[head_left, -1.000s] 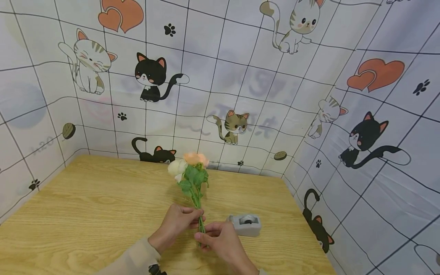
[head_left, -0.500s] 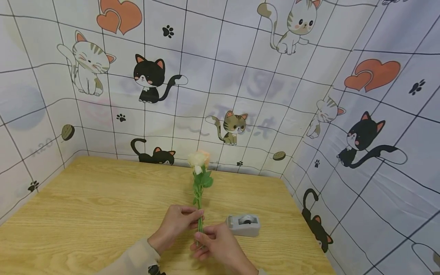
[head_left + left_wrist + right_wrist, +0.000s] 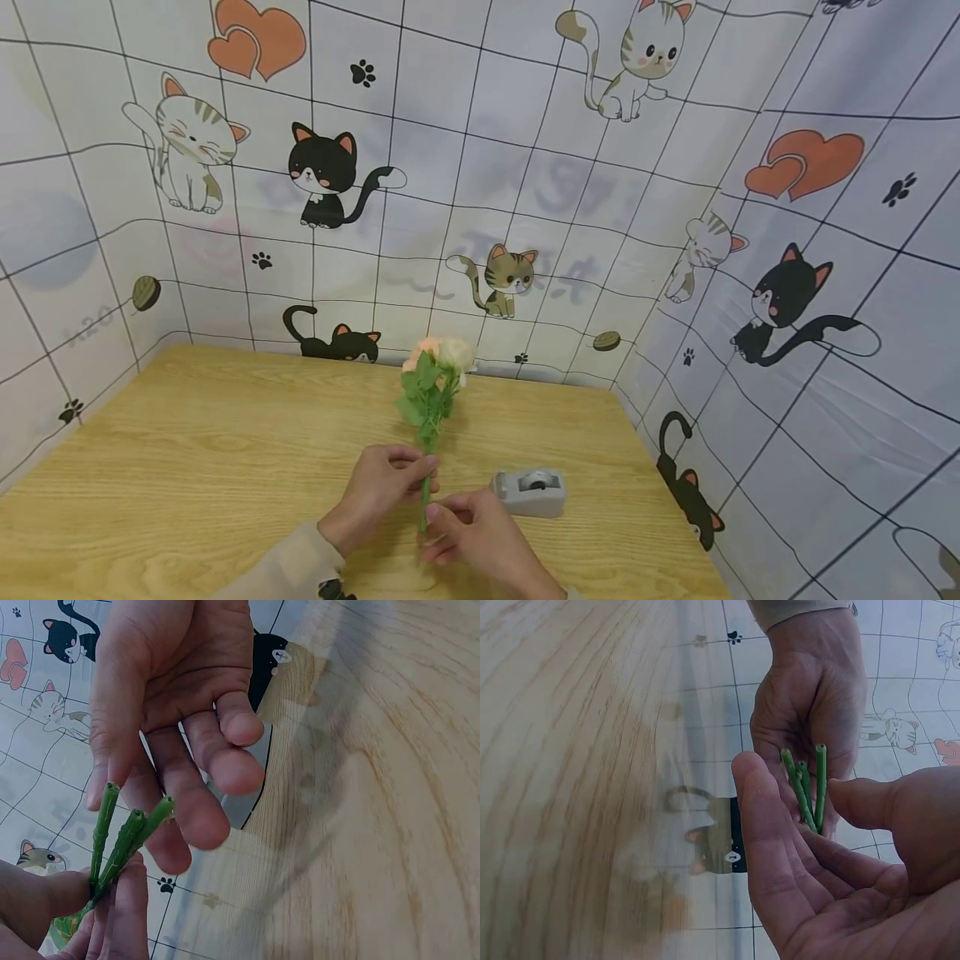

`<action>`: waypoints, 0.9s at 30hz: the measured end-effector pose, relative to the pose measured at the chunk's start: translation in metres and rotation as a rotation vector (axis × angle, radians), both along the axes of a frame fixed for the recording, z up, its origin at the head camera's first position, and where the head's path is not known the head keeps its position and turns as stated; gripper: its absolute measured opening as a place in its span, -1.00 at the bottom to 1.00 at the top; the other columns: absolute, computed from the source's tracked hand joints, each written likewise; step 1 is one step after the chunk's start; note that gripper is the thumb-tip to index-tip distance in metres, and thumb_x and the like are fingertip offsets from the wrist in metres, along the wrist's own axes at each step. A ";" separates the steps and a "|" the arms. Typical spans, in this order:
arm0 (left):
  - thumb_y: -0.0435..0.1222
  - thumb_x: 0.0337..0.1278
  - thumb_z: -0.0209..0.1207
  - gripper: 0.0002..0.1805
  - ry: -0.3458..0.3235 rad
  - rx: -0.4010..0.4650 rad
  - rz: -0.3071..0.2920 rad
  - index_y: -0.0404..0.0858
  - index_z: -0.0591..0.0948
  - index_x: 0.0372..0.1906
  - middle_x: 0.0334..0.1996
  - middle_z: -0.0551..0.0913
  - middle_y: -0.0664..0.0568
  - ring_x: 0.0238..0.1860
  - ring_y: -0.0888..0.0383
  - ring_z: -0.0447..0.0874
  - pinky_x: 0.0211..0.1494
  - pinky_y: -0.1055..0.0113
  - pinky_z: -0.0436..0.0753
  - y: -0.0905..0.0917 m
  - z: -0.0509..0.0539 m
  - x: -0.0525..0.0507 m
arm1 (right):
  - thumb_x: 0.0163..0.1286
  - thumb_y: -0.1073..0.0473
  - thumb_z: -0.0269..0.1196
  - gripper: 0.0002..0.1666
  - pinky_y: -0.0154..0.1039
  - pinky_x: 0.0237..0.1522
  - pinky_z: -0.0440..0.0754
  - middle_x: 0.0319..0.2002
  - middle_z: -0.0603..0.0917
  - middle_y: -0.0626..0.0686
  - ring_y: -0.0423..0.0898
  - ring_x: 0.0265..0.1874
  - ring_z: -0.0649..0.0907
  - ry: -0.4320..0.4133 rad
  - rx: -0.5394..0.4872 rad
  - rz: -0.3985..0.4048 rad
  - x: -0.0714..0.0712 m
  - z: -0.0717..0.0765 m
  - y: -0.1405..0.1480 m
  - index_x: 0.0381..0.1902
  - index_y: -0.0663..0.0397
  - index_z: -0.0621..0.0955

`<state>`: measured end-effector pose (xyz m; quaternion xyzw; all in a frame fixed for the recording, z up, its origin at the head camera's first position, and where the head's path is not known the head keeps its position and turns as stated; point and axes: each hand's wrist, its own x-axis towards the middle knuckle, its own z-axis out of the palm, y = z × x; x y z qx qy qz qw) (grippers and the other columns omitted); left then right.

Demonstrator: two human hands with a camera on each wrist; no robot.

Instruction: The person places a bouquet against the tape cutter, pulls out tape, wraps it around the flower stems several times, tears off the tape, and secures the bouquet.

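Observation:
A small bunch of flowers stands upright above the table in the head view, with a cream bloom (image 3: 455, 355), a peach bloom (image 3: 415, 353) and green leaves (image 3: 426, 387). My left hand (image 3: 378, 492) pinches its green stems (image 3: 424, 502) below the leaves. Around the stems' lower ends is my right hand (image 3: 483, 533). In the right wrist view, a gap shows between its thumb (image 3: 862, 802) and fingers, with the stem ends (image 3: 802, 784) beyond it. Several cut stem tips (image 3: 136, 817) poke out of the left hand in the left wrist view.
A grey tape dispenser (image 3: 531, 493) stands on the wood-grain table (image 3: 225, 450), just to the right of the right hand. A white cloth (image 3: 420, 167) printed with cats and grid lines hangs behind the table and along its sides.
The bunch has turned about its stems: the cream bloom went from left of the peach one to its right. Both hands stay nearly in place, and the right fingers have loosened from the stems.

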<state>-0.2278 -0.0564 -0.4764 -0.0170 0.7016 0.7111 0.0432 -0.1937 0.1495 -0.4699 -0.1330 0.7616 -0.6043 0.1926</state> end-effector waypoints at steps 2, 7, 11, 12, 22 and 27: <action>-0.26 0.65 0.46 -0.71 0.002 -0.015 0.010 -0.47 0.82 0.08 -0.23 0.96 -0.16 -0.22 0.03 0.99 -0.14 0.19 0.97 -0.002 0.000 0.000 | 0.80 0.06 0.38 -0.58 -0.19 -0.17 0.97 -0.12 0.94 0.24 0.18 -0.18 0.99 0.005 0.021 -0.009 -0.001 0.000 0.002 0.23 0.36 0.82; -0.25 0.62 0.49 -0.72 0.009 -0.054 0.041 -0.45 0.83 0.06 -0.20 0.96 -0.12 -0.22 0.01 1.00 -0.21 0.20 0.96 -0.009 -0.001 -0.002 | 0.81 0.08 0.36 -0.55 -0.16 -0.13 0.98 -0.07 0.93 0.17 0.17 -0.15 0.98 0.056 0.067 -0.027 -0.006 0.001 0.009 0.32 0.39 0.77; -0.28 0.61 0.50 -0.75 0.010 -0.070 0.060 -0.45 0.84 0.04 -0.19 0.96 -0.14 -0.26 0.01 1.00 -0.25 0.22 0.94 -0.016 -0.002 -0.003 | 0.82 0.07 0.35 -0.54 -0.23 -0.13 0.95 -0.03 0.92 0.16 0.10 -0.13 0.95 0.152 0.125 -0.019 -0.008 0.003 0.016 0.35 0.38 0.77; -0.29 0.61 0.49 -0.76 0.009 -0.071 0.061 -0.45 0.84 0.04 -0.19 0.96 -0.16 -0.26 0.01 1.00 -0.25 0.24 0.93 -0.018 -0.002 -0.003 | 0.82 0.06 0.35 -0.54 -0.26 -0.14 0.94 -0.02 0.92 0.16 0.07 -0.13 0.94 0.177 0.144 -0.017 -0.008 0.004 0.018 0.35 0.36 0.77; -0.28 0.61 0.50 -0.76 0.021 -0.149 0.094 -0.43 0.84 0.03 -0.16 0.94 -0.23 -0.26 -0.04 1.01 -0.26 0.22 0.94 -0.045 0.001 -0.004 | 0.80 -0.08 0.38 -0.58 -0.31 0.00 0.84 0.17 0.93 -0.02 -0.17 0.03 0.85 0.364 0.362 -0.026 -0.011 0.012 0.033 0.34 0.04 0.84; -0.28 0.62 0.49 -0.74 0.032 -0.183 0.094 -0.45 0.83 0.08 -0.12 0.94 -0.24 -0.23 -0.06 1.02 -0.24 0.23 0.94 -0.061 0.000 -0.005 | 0.78 -0.05 0.41 -0.64 -0.37 -0.04 0.82 0.18 0.91 0.02 -0.25 0.00 0.83 0.485 0.409 -0.046 -0.012 0.013 0.039 0.31 -0.01 0.85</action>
